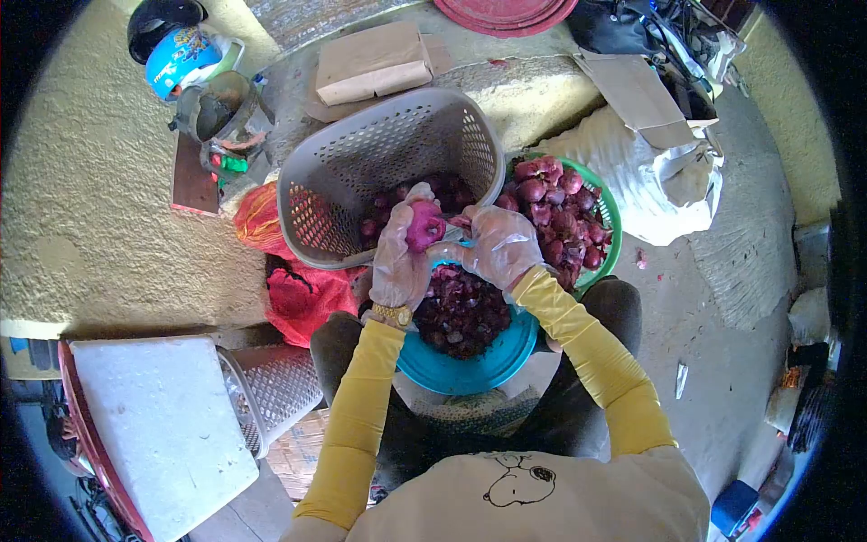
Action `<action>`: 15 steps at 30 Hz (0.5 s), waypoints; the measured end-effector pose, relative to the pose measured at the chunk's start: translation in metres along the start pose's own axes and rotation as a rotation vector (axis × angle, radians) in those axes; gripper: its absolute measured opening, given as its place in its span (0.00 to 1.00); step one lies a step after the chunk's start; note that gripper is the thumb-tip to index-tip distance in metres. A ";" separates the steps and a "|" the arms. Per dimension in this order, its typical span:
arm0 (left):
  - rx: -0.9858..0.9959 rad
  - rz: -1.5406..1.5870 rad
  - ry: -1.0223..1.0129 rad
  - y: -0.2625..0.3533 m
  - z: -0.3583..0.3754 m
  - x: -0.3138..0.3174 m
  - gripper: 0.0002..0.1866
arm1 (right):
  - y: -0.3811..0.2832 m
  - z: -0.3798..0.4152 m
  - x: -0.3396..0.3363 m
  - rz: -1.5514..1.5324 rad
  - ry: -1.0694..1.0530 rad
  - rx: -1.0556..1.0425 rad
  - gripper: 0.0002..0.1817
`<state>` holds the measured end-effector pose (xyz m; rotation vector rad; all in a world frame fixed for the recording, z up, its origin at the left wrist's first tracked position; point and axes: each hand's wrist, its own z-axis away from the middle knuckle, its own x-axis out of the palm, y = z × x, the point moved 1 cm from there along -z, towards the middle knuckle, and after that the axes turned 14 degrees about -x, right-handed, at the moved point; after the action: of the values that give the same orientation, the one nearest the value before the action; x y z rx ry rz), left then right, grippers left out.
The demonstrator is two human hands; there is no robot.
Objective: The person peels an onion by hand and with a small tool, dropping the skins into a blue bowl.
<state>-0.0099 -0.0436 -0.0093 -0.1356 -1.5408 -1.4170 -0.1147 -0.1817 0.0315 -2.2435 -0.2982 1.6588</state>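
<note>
A peeled-looking red onion (pixel 425 226) is held in my left hand (pixel 397 264), which wears a clear plastic glove. Beside it, my gloved right hand (pixel 504 242) is closed, its fingertips close to the onion; what they grip is hidden. Both hands are above the near rim of a grey perforated basket (pixel 361 144), where several red onions (pixel 444 191) lie at the bottom. Below the hands, a blue basin (pixel 488 372) holds dark red onion skins and scraps (pixel 461 312). To the right, a green basket (pixel 617 226) is heaped with unpeeled red onions (pixel 564 217).
A white sack (pixel 623 167) with cardboard on it stands beyond the green basket. Red mesh bags (pixel 312 298) lie left of the grey basket. A white board (pixel 163 434) and white crate (pixel 280 388) are at lower left. Folded cardboard (pixel 375 59) lies on the ledge.
</note>
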 end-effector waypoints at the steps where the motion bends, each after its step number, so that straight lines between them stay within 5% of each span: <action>1: 0.000 -0.001 -0.001 0.002 -0.001 -0.002 0.28 | 0.001 0.000 0.001 0.001 0.001 0.001 0.39; 7: -0.178 0.145 -0.019 0.013 0.009 0.015 0.22 | -0.004 -0.001 -0.002 0.004 -0.076 0.002 0.38; 9: 0.028 -0.061 0.033 0.012 0.014 0.023 0.21 | -0.006 -0.002 -0.002 -0.063 -0.078 0.016 0.38; 12: -0.033 0.145 0.152 0.009 0.002 0.016 0.20 | -0.002 0.001 0.007 -0.093 0.055 -0.036 0.37; 15: 0.025 0.206 0.123 0.005 -0.001 0.012 0.19 | -0.002 -0.002 0.007 -0.045 -0.046 0.020 0.38</action>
<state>-0.0126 -0.0490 0.0023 -0.1831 -1.4008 -1.2209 -0.1107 -0.1773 0.0269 -2.1703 -0.3394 1.6845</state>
